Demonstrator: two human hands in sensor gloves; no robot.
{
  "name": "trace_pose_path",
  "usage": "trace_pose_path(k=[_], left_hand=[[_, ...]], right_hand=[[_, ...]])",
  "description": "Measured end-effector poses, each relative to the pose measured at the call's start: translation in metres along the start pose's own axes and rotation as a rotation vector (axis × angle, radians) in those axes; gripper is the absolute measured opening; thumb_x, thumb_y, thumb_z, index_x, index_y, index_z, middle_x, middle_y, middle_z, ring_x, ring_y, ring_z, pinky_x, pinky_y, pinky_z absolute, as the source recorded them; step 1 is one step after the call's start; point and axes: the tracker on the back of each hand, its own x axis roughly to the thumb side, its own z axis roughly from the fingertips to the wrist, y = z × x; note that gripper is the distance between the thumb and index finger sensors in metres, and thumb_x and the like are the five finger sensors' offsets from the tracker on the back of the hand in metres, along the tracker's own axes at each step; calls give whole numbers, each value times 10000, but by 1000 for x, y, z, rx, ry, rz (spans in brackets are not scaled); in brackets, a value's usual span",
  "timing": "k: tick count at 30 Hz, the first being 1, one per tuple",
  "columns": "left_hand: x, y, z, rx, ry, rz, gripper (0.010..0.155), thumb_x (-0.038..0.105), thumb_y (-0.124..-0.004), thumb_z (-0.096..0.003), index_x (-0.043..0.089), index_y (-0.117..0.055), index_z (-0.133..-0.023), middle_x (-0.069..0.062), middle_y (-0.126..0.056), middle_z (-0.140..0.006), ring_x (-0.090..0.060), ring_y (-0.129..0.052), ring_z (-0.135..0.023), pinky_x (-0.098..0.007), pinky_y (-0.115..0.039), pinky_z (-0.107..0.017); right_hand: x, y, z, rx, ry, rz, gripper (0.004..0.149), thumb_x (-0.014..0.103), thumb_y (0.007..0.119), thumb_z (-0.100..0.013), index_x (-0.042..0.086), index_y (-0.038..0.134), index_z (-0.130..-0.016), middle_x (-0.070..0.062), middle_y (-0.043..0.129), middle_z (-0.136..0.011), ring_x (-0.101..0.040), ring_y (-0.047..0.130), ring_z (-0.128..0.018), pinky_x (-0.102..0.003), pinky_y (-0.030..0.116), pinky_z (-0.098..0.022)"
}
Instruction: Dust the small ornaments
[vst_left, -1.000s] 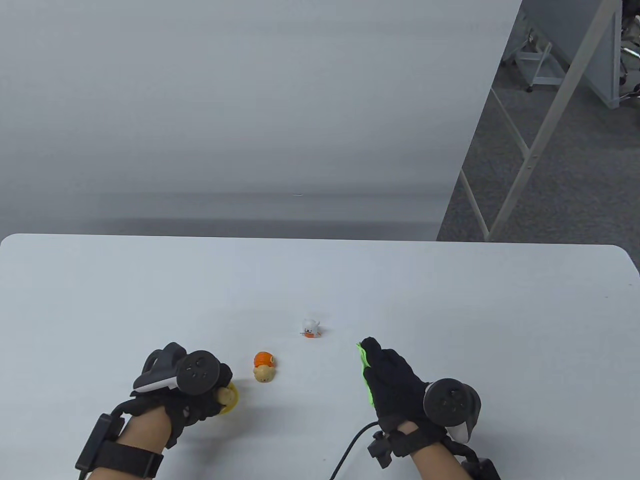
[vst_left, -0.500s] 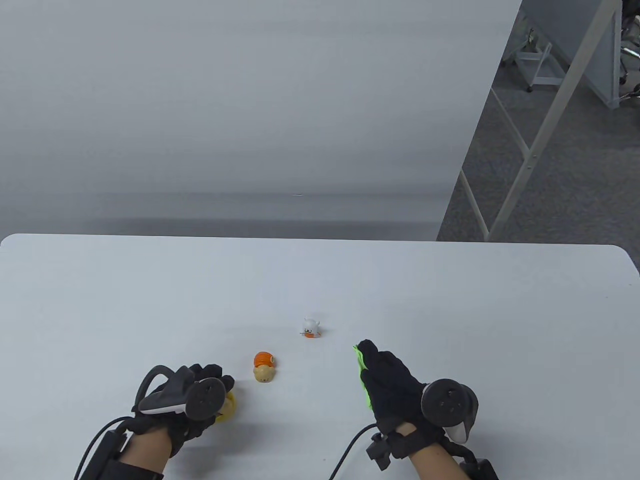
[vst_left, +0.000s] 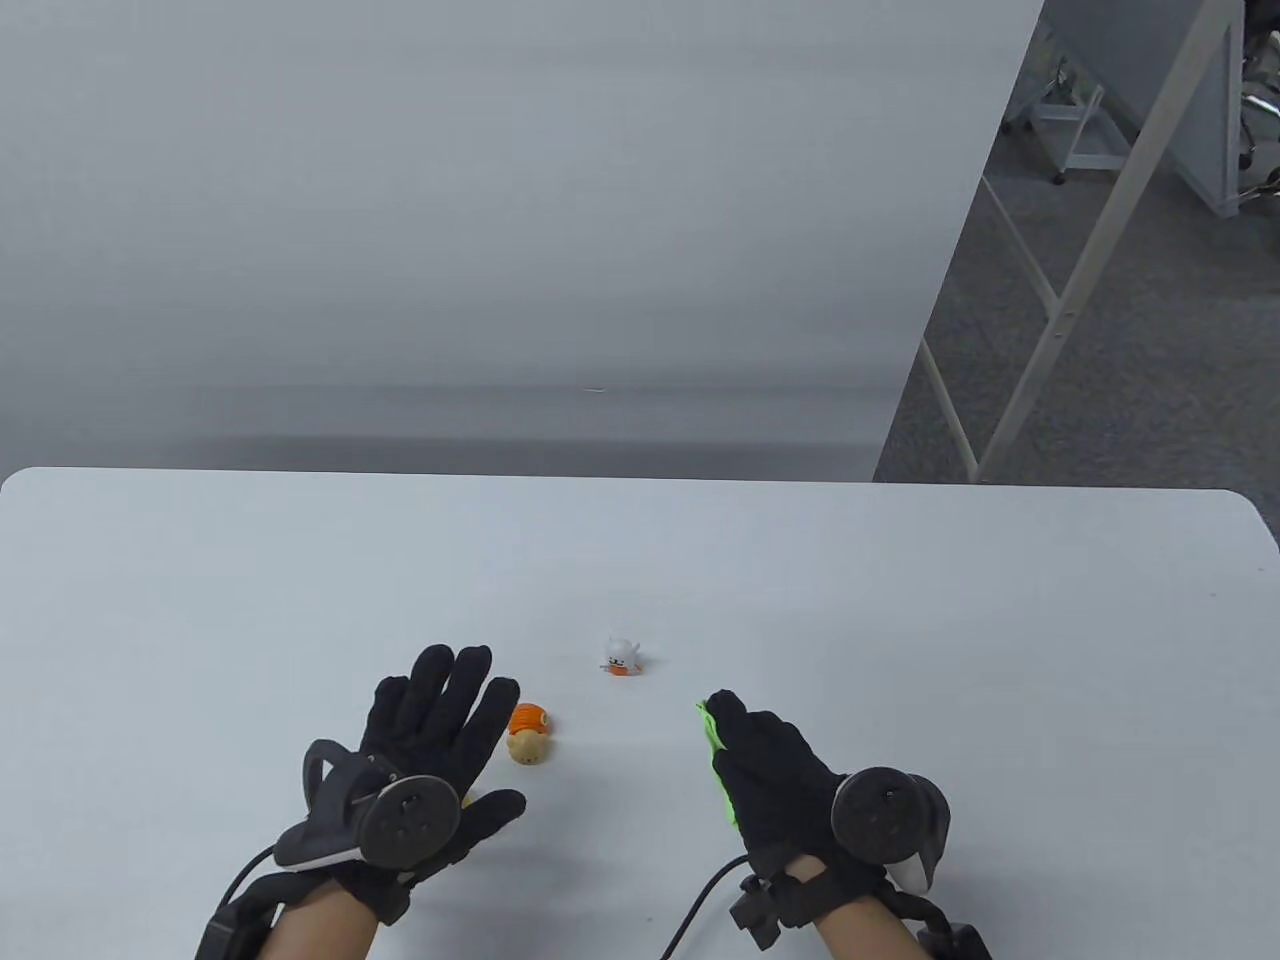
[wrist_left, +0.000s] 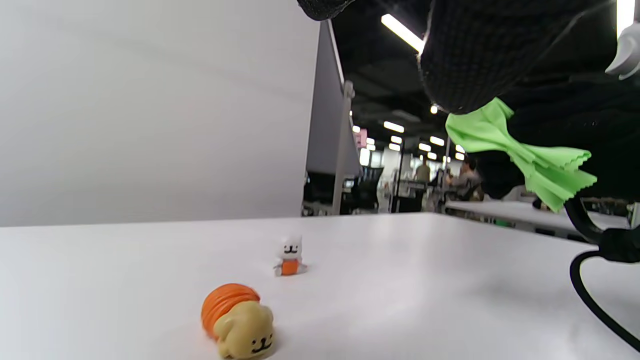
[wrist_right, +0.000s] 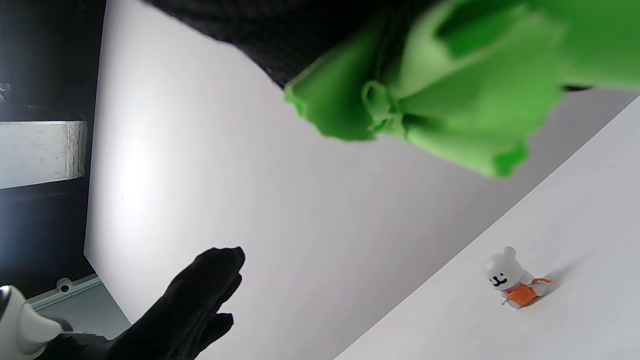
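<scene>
Behind, left wrist view alone shows office lights (wrist_left: 400, 30), green cloth's (wrist_left: 525, 155) zigzag edge

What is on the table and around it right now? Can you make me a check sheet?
Surface: white table, bare at the back.
Job's things: orange-and-tan ornament lying on its side; white bear ornament upright, apart from it; a yellow sliver peeks from under the left hand, unclear what it is.
Clutter: nothing seen.
Hands: left hand has its fingers spread and holds nothing; right hand grips a bunched green cloth.
Cables: black cable runs from the right wrist.
Surroundings: grey partition behind; white metal frame on grey floor.
</scene>
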Motion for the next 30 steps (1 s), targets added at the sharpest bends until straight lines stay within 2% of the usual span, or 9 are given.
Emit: trace_pose_path(k=[3,8,11,14,18,21,26,30], left_hand=[[-3,-16,-1,-168,20,-34,1001,688,-708,-540,108,-208,-1184,-244,-42,-1176,-616,-18,-1031,-852,-187,-630],[-14,-28,-3,-247,41,-2,1022,726,-667,-539,112,-156,-1177,-247,1,-1156,-614,21,-1004,-854,-135,-598],[-18,-31,-3,-263,52,30,1023,730,-658,-540,116,-143,-1175,-249,9,-1154,-618,29,-998,-857,-123,-589],[-20,-34,-3,-279,44,34,1016,732,-653,-541,129,-138,-1176,-248,7,-1157,-618,23,-1002,-859,-125,-588],[-22,-36,-3,-294,45,69,1011,724,-657,-544,130,-138,-1175,-251,5,-1157,-618,26,-1000,-862,-117,-580],[-21,-36,-3,-291,29,78,1013,713,-674,-543,144,-113,-1166,-249,9,-1157,-618,21,-1006,-868,-121,-584],[-20,-36,-2,-296,36,77,1009,712,-671,-544,144,-115,-1166,-252,6,-1157,-618,18,-1005,-871,-124,-581],[-18,-37,-2,-306,36,78,1009,712,-671,-545,143,-117,-1167,-252,7,-1157,-618,19,-1005,-872,-123,-580]], right_hand=[[-6,5,3,42,11,68,472,127,836,-535,7,732,-980,-404,866,-782,-553,895,-608,-794,709,-501],[-3,7,-2,26,37,100,474,127,847,-530,4,743,-976,-406,877,-777,-563,896,-613,-809,697,-502],[1,0,-7,-6,73,154,476,132,860,-527,1,754,-972,-405,887,-769,-563,904,-607,-805,702,-501],[4,-13,-17,-5,102,307,492,135,861,-533,-10,733,-985,-407,880,-771,-563,897,-603,-818,683,-504],[1,-42,-38,4,150,531,500,140,867,-530,7,724,-991,-401,883,-765,-554,901,-594,-804,696,-501],[-10,-66,-50,-19,240,658,523,143,880,-523,50,699,-1005,-398,887,-764,-557,900,-595,-795,702,-503],[-32,-88,-51,-17,380,740,549,145,880,-527,35,664,-1020,-393,882,-775,-553,899,-607,-792,700,-514],[-54,-89,-39,10,453,758,555,155,879,-529,34,659,-1024,-392,875,-786,-556,894,-619,-791,701,-514]])
